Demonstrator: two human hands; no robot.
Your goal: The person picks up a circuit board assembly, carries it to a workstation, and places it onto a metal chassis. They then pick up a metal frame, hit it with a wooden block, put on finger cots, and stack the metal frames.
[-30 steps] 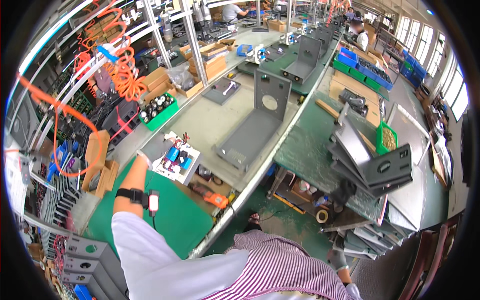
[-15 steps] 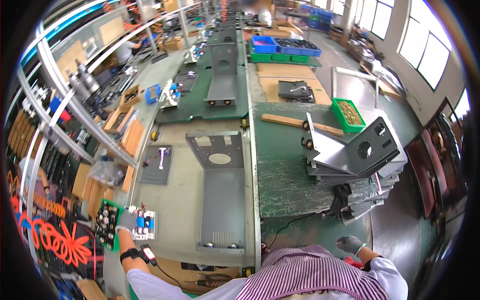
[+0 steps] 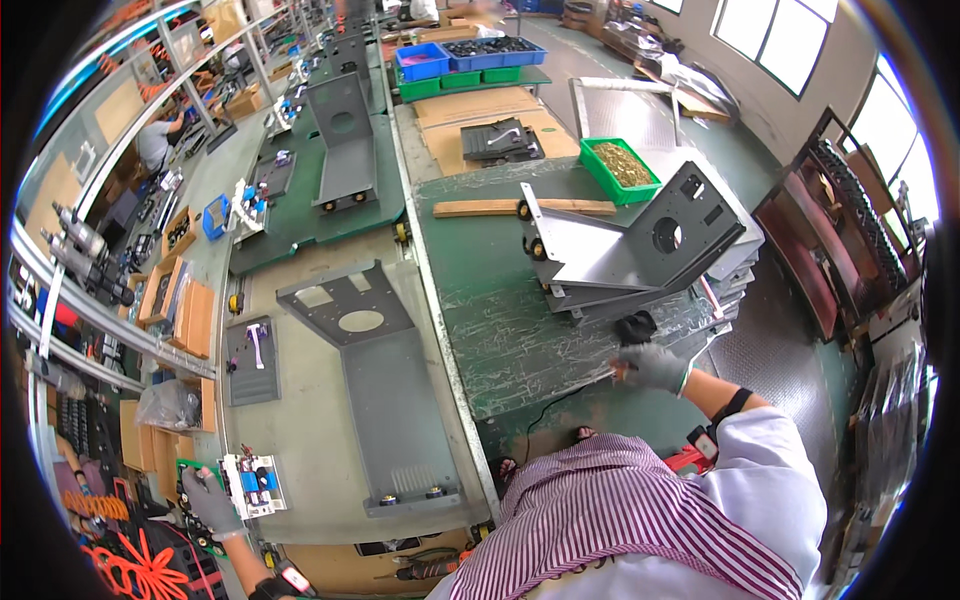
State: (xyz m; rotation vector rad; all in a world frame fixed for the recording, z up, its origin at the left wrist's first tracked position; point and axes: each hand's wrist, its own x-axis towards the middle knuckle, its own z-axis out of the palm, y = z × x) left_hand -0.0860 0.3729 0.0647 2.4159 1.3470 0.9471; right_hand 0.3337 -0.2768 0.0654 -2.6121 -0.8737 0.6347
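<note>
My gloved left hand (image 3: 212,503) is over a green tray (image 3: 183,466) of small black wheels, fingers apart; nothing shows in its grasp. Beside it lies a white plate with blue parts (image 3: 254,484). My gloved right hand (image 3: 652,369) reaches over the edge of the worn green table with fingers stretched left, apparently holding nothing. Just past it lies a black object (image 3: 635,326), its kind unclear. A black cable (image 3: 556,401) runs near the fingertips. Between my hands, a bent grey metal panel with a round hole (image 3: 392,410) rests on the line, two small wheels at its near end.
More grey panels (image 3: 640,250) are stacked on the green table (image 3: 480,330), near a wooden strip (image 3: 520,208) and a green bin of small brass-coloured parts (image 3: 622,165). A drill (image 3: 432,570) lies below the line's near end. Metal rails (image 3: 120,340) and cartons flank the left.
My right hand has moved forward from beside my body to the table edge. The left hand has shifted from the white plate onto the tray of wheels. The view has turned right.
</note>
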